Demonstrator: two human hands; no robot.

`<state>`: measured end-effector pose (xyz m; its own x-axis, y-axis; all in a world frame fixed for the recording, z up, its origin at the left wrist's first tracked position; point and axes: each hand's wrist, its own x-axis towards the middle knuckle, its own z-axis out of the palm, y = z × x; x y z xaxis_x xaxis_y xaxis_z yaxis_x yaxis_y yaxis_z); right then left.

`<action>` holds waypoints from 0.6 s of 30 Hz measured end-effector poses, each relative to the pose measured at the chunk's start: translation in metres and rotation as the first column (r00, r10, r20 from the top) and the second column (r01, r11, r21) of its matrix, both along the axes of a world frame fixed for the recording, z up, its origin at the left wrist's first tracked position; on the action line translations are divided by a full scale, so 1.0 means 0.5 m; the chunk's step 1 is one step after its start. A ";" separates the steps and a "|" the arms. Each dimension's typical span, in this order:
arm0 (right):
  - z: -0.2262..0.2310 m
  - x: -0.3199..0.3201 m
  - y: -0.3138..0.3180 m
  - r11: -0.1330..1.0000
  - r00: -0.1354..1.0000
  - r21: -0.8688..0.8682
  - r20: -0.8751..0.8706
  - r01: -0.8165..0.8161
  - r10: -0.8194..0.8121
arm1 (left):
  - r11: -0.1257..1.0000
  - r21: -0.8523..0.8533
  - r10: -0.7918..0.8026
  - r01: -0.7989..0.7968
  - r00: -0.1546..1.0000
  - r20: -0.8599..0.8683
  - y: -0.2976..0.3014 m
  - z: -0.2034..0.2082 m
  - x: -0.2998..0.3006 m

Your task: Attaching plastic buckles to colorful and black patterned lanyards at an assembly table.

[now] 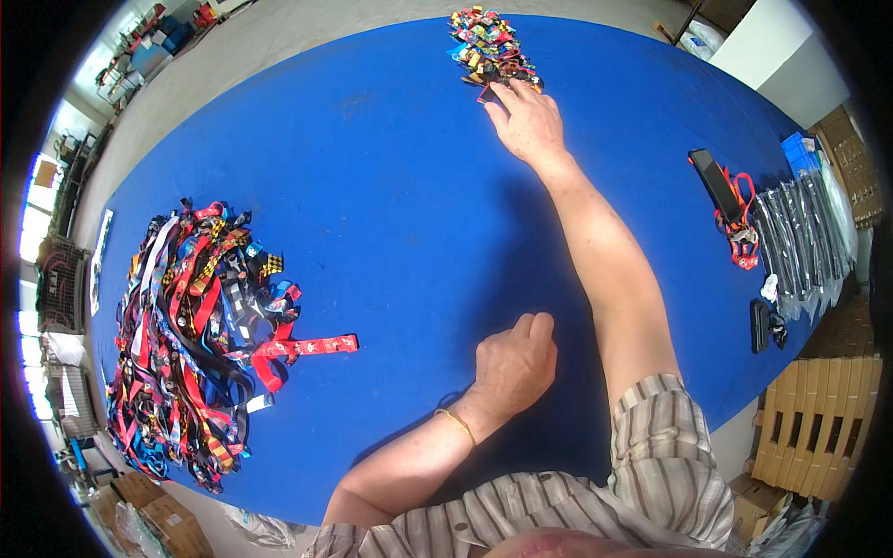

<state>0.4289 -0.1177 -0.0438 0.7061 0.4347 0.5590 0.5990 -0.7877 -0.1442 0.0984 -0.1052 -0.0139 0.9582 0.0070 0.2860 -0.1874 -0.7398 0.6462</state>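
My right hand (530,123) reaches far forward to the near end of a long heap of folded, multicoloured lanyards (486,42). Its thumb and fingers close around a dark folded lanyard (485,95) with a reddish edge, touching the heap. Close to my body, my left hand (517,361) is curled into a loose fist above the blue table. Nothing sticks out of that fist, and its palm side is hidden. Over on the left lies a large tangled pile of loose lanyards (186,325); a red printed lanyard (316,346) pokes out of it toward the middle.
The blue tabletop (372,186) spreads between both piles. At its right edge lie a black phone-like device (714,184), red straps (744,244), clear-bagged dark items (800,244) and a small black object (760,325). Cardboard boxes (158,521) stand on the floor at lower left.
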 end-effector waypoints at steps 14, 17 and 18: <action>0.011 0.001 0.000 0.984 0.988 -0.169 -0.129 0.061 -0.084 | 1.000 0.015 -0.018 0.018 1.000 -0.012 -0.001 0.000 0.000; 0.013 0.007 0.004 0.978 0.988 -0.196 -0.123 0.068 -0.093 | 1.000 0.019 -0.019 0.020 1.000 -0.020 -0.002 0.000 0.001; 0.013 0.007 0.008 0.978 0.988 -0.195 -0.124 0.069 -0.094 | 1.000 0.022 -0.017 0.017 1.000 -0.023 -0.002 0.000 0.001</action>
<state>0.4326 -0.1139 -0.0375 0.8053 0.4617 0.3718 0.5174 -0.8536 -0.0607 0.0988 -0.1063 -0.0137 0.9643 -0.0155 0.2642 -0.1857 -0.7508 0.6338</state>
